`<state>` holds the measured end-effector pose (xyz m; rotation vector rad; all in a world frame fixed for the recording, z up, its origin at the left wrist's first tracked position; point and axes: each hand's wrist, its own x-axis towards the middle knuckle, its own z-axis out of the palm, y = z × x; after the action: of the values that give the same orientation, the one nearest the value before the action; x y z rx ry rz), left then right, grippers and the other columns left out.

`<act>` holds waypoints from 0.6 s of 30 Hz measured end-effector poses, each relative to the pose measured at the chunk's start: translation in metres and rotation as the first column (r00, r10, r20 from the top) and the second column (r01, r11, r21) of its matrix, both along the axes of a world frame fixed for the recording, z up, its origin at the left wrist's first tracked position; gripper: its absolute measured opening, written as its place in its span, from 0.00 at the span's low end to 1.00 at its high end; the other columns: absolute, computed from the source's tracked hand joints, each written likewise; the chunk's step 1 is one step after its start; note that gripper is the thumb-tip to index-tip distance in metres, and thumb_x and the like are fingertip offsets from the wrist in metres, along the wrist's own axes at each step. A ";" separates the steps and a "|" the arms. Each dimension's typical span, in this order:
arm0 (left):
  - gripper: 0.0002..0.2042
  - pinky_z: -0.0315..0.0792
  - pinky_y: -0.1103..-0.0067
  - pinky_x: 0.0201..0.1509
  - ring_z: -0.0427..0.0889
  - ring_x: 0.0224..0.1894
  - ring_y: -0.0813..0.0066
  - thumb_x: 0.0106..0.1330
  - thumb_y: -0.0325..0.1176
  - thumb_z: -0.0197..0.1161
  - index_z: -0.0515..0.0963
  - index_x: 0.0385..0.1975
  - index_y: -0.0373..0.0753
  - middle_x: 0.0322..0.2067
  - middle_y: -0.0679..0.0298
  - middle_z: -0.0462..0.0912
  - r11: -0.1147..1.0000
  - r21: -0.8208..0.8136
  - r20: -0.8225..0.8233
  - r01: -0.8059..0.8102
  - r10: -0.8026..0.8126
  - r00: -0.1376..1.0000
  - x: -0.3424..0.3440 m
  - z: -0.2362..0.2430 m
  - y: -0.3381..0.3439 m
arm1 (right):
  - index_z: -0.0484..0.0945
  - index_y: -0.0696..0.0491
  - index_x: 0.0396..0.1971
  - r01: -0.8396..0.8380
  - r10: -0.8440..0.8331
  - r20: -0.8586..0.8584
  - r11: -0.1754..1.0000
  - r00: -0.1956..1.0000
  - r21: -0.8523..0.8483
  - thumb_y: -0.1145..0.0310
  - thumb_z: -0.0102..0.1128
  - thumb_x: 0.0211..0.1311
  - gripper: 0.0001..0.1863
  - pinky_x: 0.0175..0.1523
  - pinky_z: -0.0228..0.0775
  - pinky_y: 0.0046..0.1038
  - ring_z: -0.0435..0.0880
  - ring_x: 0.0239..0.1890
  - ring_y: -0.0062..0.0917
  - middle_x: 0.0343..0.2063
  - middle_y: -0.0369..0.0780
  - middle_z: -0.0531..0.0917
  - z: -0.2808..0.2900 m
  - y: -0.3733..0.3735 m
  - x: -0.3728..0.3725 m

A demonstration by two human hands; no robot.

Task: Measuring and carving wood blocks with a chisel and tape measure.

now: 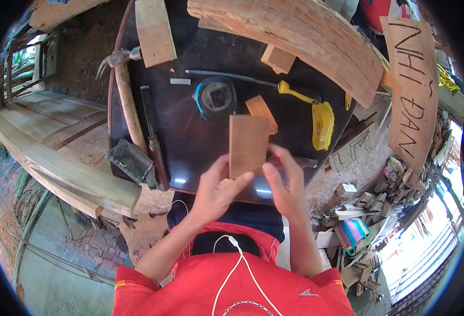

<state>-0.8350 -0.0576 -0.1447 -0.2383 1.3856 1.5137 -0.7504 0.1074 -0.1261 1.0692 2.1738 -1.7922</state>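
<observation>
Near the table's front, my left hand and my right hand grip a flat rectangular wooden block, held upright in the picture between thumbs and fingers. Behind it lies a smaller orange-brown wood piece, partly hidden. A black and teal tape measure sits beyond them. To the left are a chisel and a claw hammer; to the right, a yellow brush and a metal rod with a yellow handle.
The dark table carries planks, a thick curved board and a folded dark cloth. A wooden bench frame stands left. Right are a lettered board, a scrap-wood pile and a woven multicoloured bag.
</observation>
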 end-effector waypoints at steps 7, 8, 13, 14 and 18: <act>0.27 0.78 0.74 0.44 0.85 0.39 0.72 0.69 0.44 0.69 0.73 0.60 0.33 0.40 0.54 0.85 0.800 -0.173 -0.188 0.574 -0.599 0.778 0.075 0.019 -0.004 | 0.74 0.59 0.50 0.327 -0.267 0.199 0.856 0.943 -0.400 0.62 0.62 0.73 0.17 0.40 0.71 0.27 0.78 0.34 0.18 0.32 0.34 0.83 -0.001 -0.016 0.131; 0.27 0.79 0.73 0.43 0.86 0.38 0.66 0.69 0.44 0.69 0.73 0.60 0.33 0.40 0.51 0.86 0.806 -0.209 -0.231 0.554 -0.591 0.773 0.090 0.018 -0.003 | 0.74 0.60 0.50 0.289 -0.191 0.264 0.867 0.945 -0.407 0.62 0.61 0.73 0.17 0.39 0.72 0.27 0.79 0.33 0.18 0.31 0.35 0.83 -0.009 -0.014 0.150; 0.30 0.81 0.70 0.47 0.89 0.42 0.58 0.69 0.44 0.69 0.70 0.62 0.29 0.43 0.46 0.86 0.857 -0.374 -0.276 0.354 -0.468 0.839 0.164 0.003 -0.014 | 0.72 0.61 0.50 -0.103 0.155 0.192 0.962 0.969 -0.254 0.55 0.57 0.75 0.21 0.40 0.76 0.35 0.88 0.36 0.36 0.28 0.48 0.85 -0.036 -0.006 0.181; 0.31 0.81 0.70 0.48 0.89 0.44 0.56 0.69 0.44 0.68 0.69 0.63 0.27 0.45 0.44 0.85 0.837 -0.438 -0.347 0.329 -0.495 0.797 0.173 0.003 -0.014 | 0.72 0.61 0.48 -0.181 0.209 0.141 0.965 0.968 -0.188 0.53 0.56 0.75 0.23 0.41 0.77 0.39 0.90 0.37 0.43 0.27 0.53 0.85 -0.047 -0.011 0.188; 0.32 0.79 0.71 0.55 0.82 0.56 0.61 0.71 0.42 0.67 0.66 0.66 0.25 0.59 0.43 0.75 0.778 -0.603 -0.501 0.179 -0.543 0.674 0.203 -0.035 -0.030 | 0.72 0.60 0.44 -0.375 0.370 0.105 0.927 0.923 0.028 0.50 0.56 0.73 0.24 0.40 0.78 0.49 0.87 0.37 0.53 0.30 0.56 0.86 -0.079 -0.027 0.180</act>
<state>-0.6324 -0.0879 -0.1796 0.3002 2.2460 0.8521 -0.5706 0.0806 -0.2056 0.6725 2.1879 -1.4941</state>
